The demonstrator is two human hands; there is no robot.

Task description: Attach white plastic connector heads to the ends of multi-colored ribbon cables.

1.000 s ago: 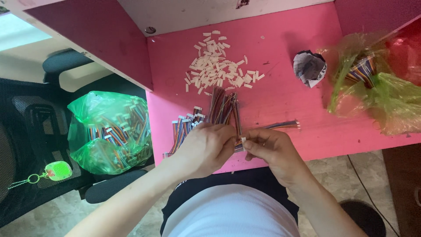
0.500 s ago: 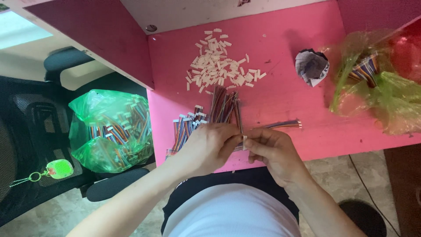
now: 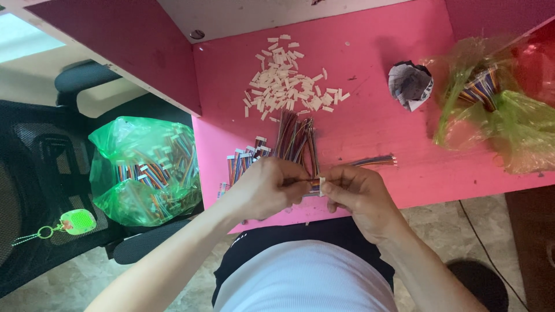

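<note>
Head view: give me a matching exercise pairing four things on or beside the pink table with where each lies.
Things:
1. white connector pile
2. crumpled paper ball
3. green bag of wires on the chair
4. small wire piece with white connector

Places:
A. left of the pink table, off it
B. between the left hand and right hand
C. table's far middle
D. right of the pile

Pairs: 1-C, 2-D, 3-A, 4-B

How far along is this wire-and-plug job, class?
Done: a small batch of plugged wires lies by the left hand. In hand: both hands, the right hand too, pinch one wire and a white plug. Left: the pile of white plugs and loose wires remain.
</note>
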